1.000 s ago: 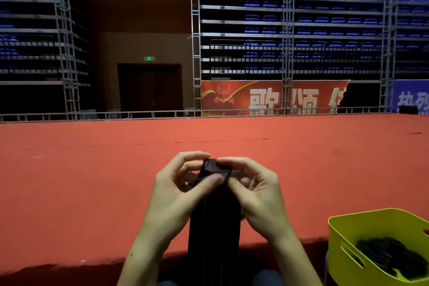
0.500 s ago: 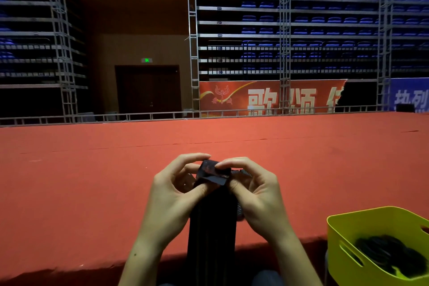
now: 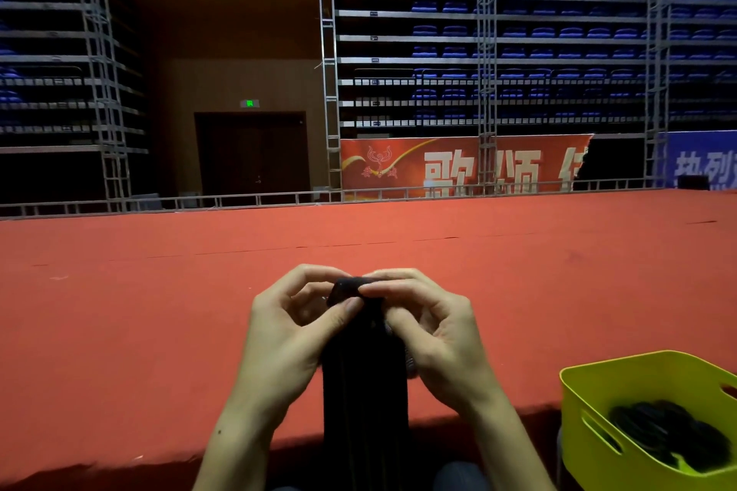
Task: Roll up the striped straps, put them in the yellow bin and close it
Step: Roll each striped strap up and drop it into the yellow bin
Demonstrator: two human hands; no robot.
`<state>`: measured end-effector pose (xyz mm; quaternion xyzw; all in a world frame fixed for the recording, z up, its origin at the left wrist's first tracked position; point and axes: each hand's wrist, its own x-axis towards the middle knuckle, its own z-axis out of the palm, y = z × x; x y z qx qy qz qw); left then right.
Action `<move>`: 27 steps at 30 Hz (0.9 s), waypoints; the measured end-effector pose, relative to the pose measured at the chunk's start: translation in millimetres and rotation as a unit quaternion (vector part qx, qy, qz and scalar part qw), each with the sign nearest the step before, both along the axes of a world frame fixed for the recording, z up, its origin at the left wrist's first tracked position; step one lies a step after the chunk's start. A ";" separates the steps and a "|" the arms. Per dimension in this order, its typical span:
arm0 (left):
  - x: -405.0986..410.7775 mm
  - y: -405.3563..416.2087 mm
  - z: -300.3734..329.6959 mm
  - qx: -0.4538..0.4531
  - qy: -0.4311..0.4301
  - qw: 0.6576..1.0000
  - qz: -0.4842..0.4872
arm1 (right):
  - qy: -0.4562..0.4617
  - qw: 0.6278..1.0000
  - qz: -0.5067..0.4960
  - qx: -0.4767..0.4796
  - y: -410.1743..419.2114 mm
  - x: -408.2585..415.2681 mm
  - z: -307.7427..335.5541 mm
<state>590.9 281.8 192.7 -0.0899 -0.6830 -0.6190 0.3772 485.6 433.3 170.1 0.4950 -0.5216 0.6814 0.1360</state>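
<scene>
Strap (image 3: pixel 365 379), dark, its stripes hard to make out in this light, hangs from both our hands down over the near edge of the red stage floor (image 3: pixel 159 311) toward our lap. Left hand (image 3: pixel 287 335) and right hand (image 3: pixel 434 335) are each pinched on its top end, thumbs and fingertips closed around a small first turn of the roll.

Risks as we judge them: the roll is only one or two turns thick, so a loosened pinch would let it spring open. If one hand feeds faster than the other, the roll could skew into a cone. The long hanging tail may twist or snag on the stage edge as it is drawn up; its lower end is out of view.

Yellow bin (image 3: pixel 590 403) sits low at our right, near the right forearm but apart from it, open, with dark coiled straps (image 3: pixel 670 434) already inside. No lid is visible.

Nothing lies between the hands and the bin. Beyond the stage: a truss (image 3: pixel 329 72), a red banner (image 3: pixel 458 167), blue seating (image 3: pixel 558 32).
</scene>
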 end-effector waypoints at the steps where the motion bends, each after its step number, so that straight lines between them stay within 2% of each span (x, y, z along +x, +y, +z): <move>1: -0.7 -1.2 -0.9 -0.004 0.004 1.000 0.004 | -0.017 1.000 0.016 0.017 3.0 0.8 0.5; 3: -2.3 -2.1 -2.4 -0.021 0.014 1.000 0.006 | -0.043 0.997 0.023 0.053 7.6 2.2 1.9; 6: -4.4 -1.0 -1.8 -0.049 0.030 0.998 0.011 | -0.016 0.997 -0.011 0.075 8.6 2.1 4.6; 10: -2.9 -2.4 -3.1 -0.052 0.034 0.998 0.030 | -0.029 0.999 -0.016 0.039 6.5 4.7 7.9; 13: -3.3 -0.8 -4.8 -0.033 -0.011 0.997 0.072 | -0.039 0.998 -0.046 0.011 5.4 5.9 12.0; 20: -10.7 -1.4 -2.0 -0.046 -0.012 0.997 0.060 | 0.021 0.996 -0.077 0.042 8.0 -1.0 19.9; 27: -7.5 -8.5 0.1 -0.057 -0.021 0.997 0.043 | 0.054 0.996 -0.061 0.042 9.4 -8.9 14.8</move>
